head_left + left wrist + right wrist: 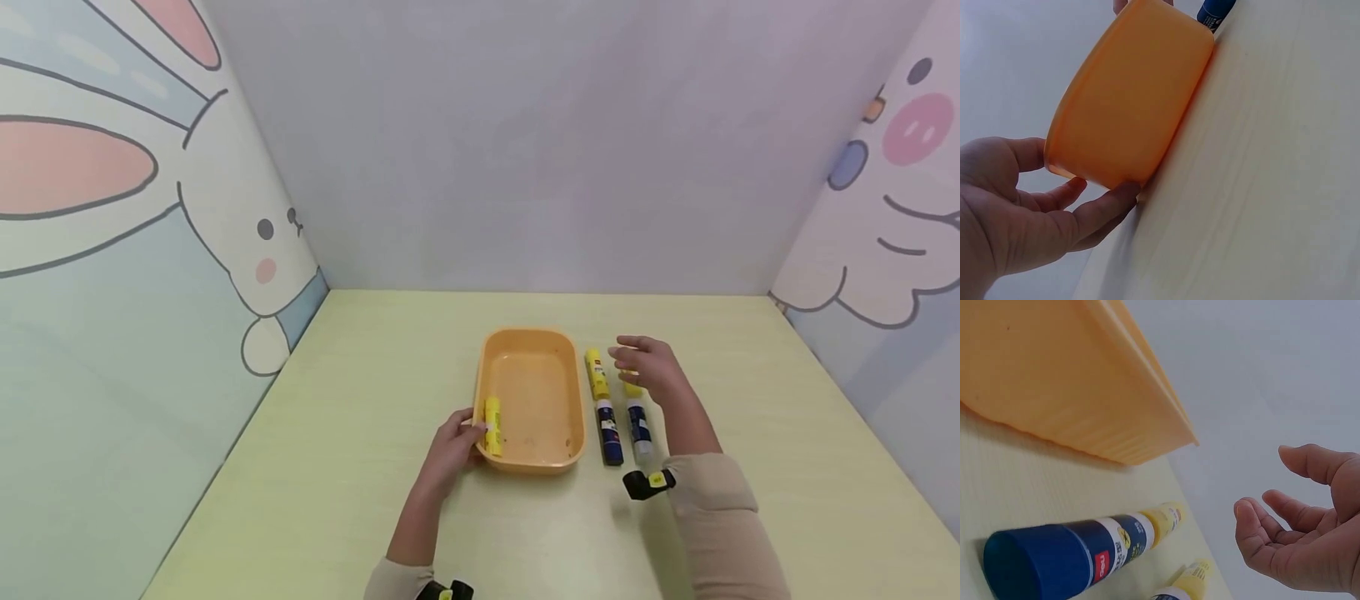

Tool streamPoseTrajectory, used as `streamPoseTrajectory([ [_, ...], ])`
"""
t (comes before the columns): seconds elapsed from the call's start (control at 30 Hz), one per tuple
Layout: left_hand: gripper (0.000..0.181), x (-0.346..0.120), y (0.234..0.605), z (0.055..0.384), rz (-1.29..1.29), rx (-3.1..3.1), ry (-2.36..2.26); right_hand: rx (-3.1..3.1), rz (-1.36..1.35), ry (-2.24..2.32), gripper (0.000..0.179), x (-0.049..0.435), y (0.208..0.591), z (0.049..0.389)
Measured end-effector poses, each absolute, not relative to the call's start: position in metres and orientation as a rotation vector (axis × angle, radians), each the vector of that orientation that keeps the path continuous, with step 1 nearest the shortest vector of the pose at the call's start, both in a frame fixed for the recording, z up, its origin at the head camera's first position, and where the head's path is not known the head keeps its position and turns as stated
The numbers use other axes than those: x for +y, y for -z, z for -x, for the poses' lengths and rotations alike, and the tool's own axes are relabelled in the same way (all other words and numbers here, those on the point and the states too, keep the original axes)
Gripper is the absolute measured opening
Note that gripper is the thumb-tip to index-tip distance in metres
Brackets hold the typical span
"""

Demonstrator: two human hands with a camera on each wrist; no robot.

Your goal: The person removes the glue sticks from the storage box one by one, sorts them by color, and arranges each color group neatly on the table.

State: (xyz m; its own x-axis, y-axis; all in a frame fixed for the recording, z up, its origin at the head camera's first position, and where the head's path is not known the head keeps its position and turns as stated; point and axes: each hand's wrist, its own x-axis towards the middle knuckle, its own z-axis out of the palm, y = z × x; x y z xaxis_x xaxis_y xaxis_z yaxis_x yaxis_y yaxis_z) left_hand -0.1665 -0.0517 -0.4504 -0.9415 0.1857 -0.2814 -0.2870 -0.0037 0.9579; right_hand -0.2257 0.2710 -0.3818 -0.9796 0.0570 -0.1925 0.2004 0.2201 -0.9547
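Note:
An orange plastic tray [529, 468] sits on the table, with a yellow glue stick [492, 425] lying along its left inner side. My left hand [452, 446] grips the tray's near left corner, thumb at the rim and fingers against the outer wall [1129, 106]. Right of the tray, a yellow glue stick [597, 373] lies end to end with a dark blue one [610, 433]. Beside them lie a second blue glue stick [640, 427] and another yellow one [632, 389], partly hidden by my right hand [651, 367]. That hand hovers above with nothing between its loosely bent fingers.
The pale yellow table [375, 375] meets a grey back wall [540, 167]. Side panels carry cartoon animals, a rabbit [232, 208] on the left and a pink-nosed figure [892, 208] on the right.

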Motion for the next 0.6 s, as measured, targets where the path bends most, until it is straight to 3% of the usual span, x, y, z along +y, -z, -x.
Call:
streamPoseTrajectory([
  [0.6, 0.045, -0.048, 0.45, 0.165, 0.111, 1.967, -2.006, 2.212, -0.035, 1.936, 0.06, 0.229, 0.385, 0.209],
])
